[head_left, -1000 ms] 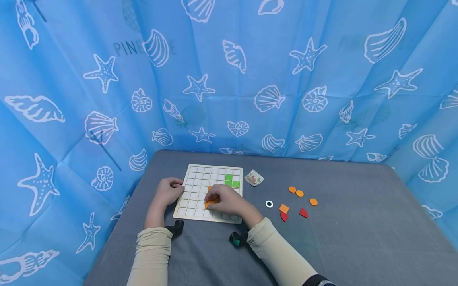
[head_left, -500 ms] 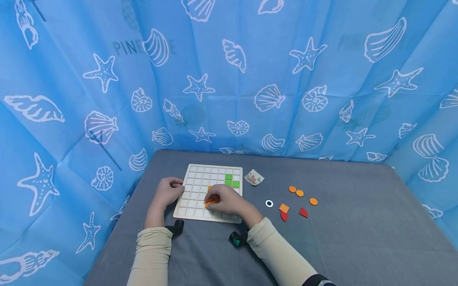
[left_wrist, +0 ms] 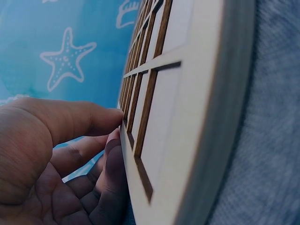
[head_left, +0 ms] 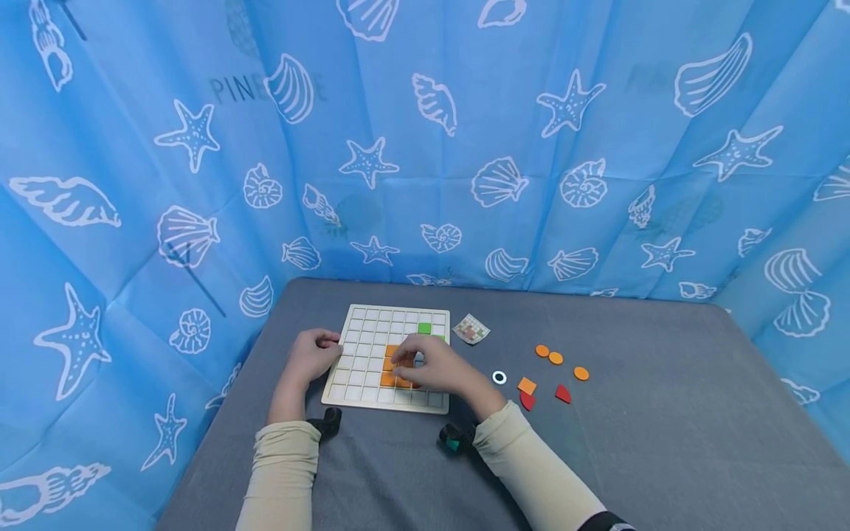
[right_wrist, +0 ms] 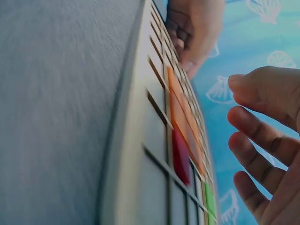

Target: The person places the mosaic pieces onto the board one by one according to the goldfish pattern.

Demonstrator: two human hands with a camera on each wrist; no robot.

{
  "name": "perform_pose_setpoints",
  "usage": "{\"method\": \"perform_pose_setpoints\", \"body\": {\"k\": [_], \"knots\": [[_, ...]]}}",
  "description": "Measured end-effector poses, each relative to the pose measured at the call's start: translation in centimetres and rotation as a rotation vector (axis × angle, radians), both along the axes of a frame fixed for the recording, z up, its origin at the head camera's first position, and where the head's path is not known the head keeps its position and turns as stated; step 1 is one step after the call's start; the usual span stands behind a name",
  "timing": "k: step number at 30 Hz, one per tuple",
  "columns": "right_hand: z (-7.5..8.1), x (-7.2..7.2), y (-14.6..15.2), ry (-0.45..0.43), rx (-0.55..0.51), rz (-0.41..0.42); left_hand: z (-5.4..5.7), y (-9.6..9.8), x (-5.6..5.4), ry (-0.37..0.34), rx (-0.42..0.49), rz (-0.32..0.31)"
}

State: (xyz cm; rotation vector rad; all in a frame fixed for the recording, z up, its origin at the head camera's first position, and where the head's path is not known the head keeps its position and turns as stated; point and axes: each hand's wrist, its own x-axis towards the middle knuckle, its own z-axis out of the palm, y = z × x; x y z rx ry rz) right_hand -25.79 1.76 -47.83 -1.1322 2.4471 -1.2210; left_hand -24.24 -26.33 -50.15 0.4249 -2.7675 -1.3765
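A pale wooden grid board [head_left: 359, 350] lies on the grey table. At its left edge my left hand [head_left: 313, 357] pinches the rim; the left wrist view shows the thumb [left_wrist: 101, 119] at the upper face, other fingers curled by the side. Over the board's right half hovers my right hand [head_left: 434, 365], fingers loosely bent and holding nothing. Beneath it, orange square tiles [head_left: 387, 363] fill a block of cells, partly covered by the hand. A red piece [right_wrist: 180, 157] sits beside the orange in the right wrist view. One green tile [head_left: 424, 328] shows beyond the hand.
A small pattern card [head_left: 471, 330] lies right of the board. Farther right are a white ring-shaped piece with a black centre [head_left: 499, 377], an orange square [head_left: 527, 386], red quarter-circle pieces [head_left: 563, 394] and orange discs [head_left: 555, 358]. A blue curtain [head_left: 425, 147] stands behind the table.
My right hand has lifted off the orange tiles and shifted right, uncovering more of them and now overlapping some green tiles. My left hand stays at the board's edge.
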Motion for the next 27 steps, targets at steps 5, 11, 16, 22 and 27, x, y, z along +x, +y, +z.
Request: {"method": "perform_pose_setpoints", "body": {"k": [5, 11, 16, 22, 27], "knots": [[1.0, -0.1, 2.6, -0.013, -0.013, -0.028, -0.1, -0.1, -0.1, -0.001, 0.006, -0.008], [1.6, 0.2, 6.7, 0.0, 0.017, -0.12, -0.1, -0.1, 0.0, -0.003, 0.0, -0.008], [1.6, 0.8, 10.6, 0.002, 0.048, -0.204, 0.0, -0.1, -0.1, -0.009, -0.002, -0.011], [0.5, 1.9, 15.1, 0.044, 0.061, -0.243, -0.1, 0.1, 0.0, -0.012, -0.002, -0.015], [-0.3, 3.2, 17.7, 0.1, 0.057, -0.286, -0.1, 0.0, -0.1, -0.01, 0.005, -0.012]]}}
